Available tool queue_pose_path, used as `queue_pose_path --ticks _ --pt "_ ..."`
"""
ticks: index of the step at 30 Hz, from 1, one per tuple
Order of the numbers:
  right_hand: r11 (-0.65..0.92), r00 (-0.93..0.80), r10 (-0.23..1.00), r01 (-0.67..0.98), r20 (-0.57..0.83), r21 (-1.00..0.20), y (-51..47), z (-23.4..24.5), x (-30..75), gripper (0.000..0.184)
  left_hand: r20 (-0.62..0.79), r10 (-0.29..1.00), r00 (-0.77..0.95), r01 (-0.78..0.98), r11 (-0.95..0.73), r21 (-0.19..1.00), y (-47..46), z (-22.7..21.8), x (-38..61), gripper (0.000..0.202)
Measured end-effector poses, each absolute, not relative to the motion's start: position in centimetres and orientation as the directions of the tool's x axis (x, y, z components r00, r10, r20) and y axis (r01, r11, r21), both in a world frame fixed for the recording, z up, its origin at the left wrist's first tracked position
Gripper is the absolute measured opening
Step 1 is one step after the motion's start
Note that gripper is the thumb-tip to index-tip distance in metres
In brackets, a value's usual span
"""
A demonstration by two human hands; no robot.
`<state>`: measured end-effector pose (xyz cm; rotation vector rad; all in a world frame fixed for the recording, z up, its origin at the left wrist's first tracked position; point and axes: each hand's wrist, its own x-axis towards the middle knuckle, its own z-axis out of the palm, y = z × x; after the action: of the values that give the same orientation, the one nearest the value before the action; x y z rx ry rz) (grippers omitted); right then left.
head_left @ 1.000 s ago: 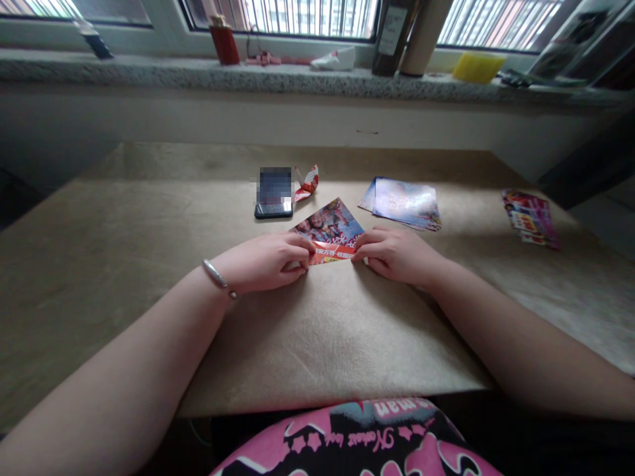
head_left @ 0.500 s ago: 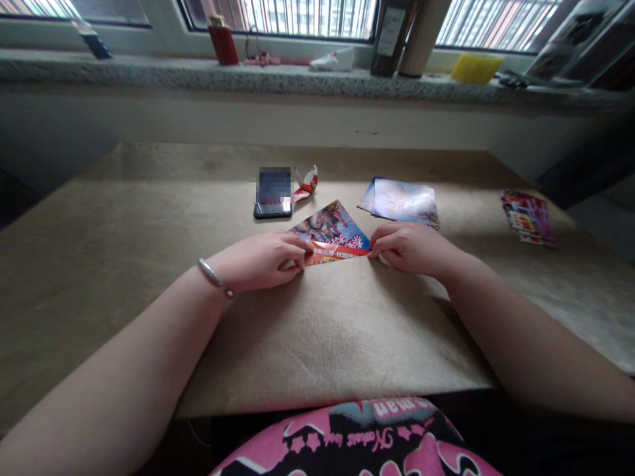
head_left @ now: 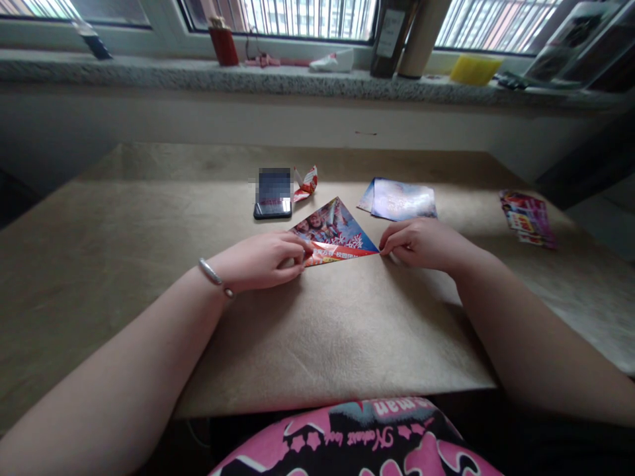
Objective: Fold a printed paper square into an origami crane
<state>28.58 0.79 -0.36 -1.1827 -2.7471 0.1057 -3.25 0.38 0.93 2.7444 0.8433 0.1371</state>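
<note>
A glossy printed sheet of paper (head_left: 338,231), folded into a triangle, lies on the table with its peak pointing away from me. Its lower edge carries a red band with white characters. My left hand (head_left: 270,260) is closed on the left corner, fingers curled, and covers that end. At the right corner my right hand (head_left: 414,244) pinches the tip between thumb and fingers. Just beyond the triangle stands a red and white folded paper piece (head_left: 308,185), beside a dark phone (head_left: 272,195).
Light blue printed sheets (head_left: 404,198) lie beyond my right hand. Several pink and purple printed papers (head_left: 530,219) rest at the right of the brown table (head_left: 317,344). A stone windowsill (head_left: 173,78) holds a red bottle (head_left: 223,43) and a yellow block (head_left: 475,69).
My right hand has shifted slightly right, out to the triangle's right tip, and more of the folded edge shows. My left hand stays in place.
</note>
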Motion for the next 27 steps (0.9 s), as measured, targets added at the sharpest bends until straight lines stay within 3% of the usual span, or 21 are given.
queue_pose_path --ticks 5,9,13,18,27 --pt "0.665 -0.655 0.746 0.722 0.119 -0.192 1.1 -0.8 28.6 0.029 0.055 0.65 0.758 0.634 -0.753 0.177 -0.1 0.2 -2.5 0.025" --pt "0.588 -0.563 0.808 0.791 0.175 -0.168 1.1 -1.2 28.3 0.026 0.143 0.577 0.804 0.584 -0.812 -0.004 -0.7 -0.8 -1.9 0.035" --pt "0.518 -0.473 0.842 0.842 0.259 -0.147 0.6 -1.4 27.4 0.021 0.167 0.552 0.817 0.568 -0.82 -0.066 -1.0 -1.3 -1.6 0.036" --pt "0.579 -0.513 0.805 0.788 0.298 -0.208 0.2 -1.6 26.3 0.021 0.158 0.514 0.843 0.516 -0.856 0.031 -0.8 -1.5 -1.6 0.036" --pt "0.635 -0.546 0.762 0.737 0.348 -0.233 0.4 -2.5 25.9 0.037 0.105 0.476 0.873 0.435 -0.858 0.272 -0.3 -1.0 -2.0 0.038"
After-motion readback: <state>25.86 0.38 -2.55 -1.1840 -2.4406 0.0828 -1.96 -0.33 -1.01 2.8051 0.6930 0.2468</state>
